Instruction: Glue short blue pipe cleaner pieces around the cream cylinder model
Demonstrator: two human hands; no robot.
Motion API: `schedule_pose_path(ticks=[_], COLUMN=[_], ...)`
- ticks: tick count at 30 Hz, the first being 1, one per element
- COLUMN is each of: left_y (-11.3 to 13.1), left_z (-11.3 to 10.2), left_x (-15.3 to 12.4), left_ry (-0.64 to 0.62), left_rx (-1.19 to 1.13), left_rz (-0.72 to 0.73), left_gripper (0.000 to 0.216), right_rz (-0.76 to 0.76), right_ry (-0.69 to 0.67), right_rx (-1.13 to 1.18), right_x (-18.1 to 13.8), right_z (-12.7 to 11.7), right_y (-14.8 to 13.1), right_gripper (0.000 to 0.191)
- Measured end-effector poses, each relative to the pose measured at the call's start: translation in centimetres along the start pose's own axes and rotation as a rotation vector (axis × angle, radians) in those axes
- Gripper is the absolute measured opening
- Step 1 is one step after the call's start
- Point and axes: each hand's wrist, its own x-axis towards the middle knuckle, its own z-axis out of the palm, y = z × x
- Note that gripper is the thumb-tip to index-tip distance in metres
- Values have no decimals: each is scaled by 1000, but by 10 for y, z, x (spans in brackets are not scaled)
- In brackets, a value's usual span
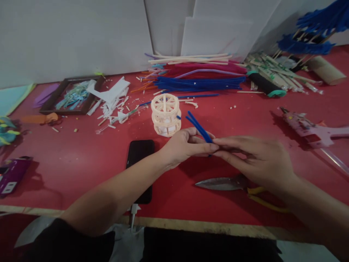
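Observation:
My left hand (184,147) and my right hand (255,160) meet over the red table (81,160), fingertips touching. Both pinch a short blue pipe cleaner (197,126), bent double, whose free ends stick up and away to the left. Just beyond my left hand stands a small cream wheel-shaped cage made of sticks (166,119). Under my right hand lie scissors (226,183) with yellow handles, blades pointing left.
A black phone (139,160) on a white cable lies by my left forearm. Piles of blue, pink and cream pipe cleaners and sticks (199,74) fill the back. A dark frame (69,95), white scraps, a glue gun (313,129) and cardboard tube (325,70) sit around.

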Motion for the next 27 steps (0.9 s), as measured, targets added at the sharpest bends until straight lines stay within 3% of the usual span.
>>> schedule_pose_path(ticks=[7,11,14,17,23,27], left_y=[5,4,4,3,3,5], left_z=[-2,-1,1,1,-1,0], left_x=[-3,-4,-4,-4,-3,-3], left_ry=[-27,-5,21,19,-34,-11], left_rx=[141,255,242,213,241,256], left_rz=[16,57,89,147,272,390], left_gripper=[42,39,40,32,24,21], right_rz=[77,238,314,263,56,148], right_ry=[-1,-30,59,163,112,-15], right_rx=[69,215,334,325,72,298], right_x=[-3,-3,-3,-1,7,11], right_z=[1,4,8,8,1,-1], right_y=[2,0,-4,-7,-6,-7], right_gripper=[27,28,26,20,13,17])
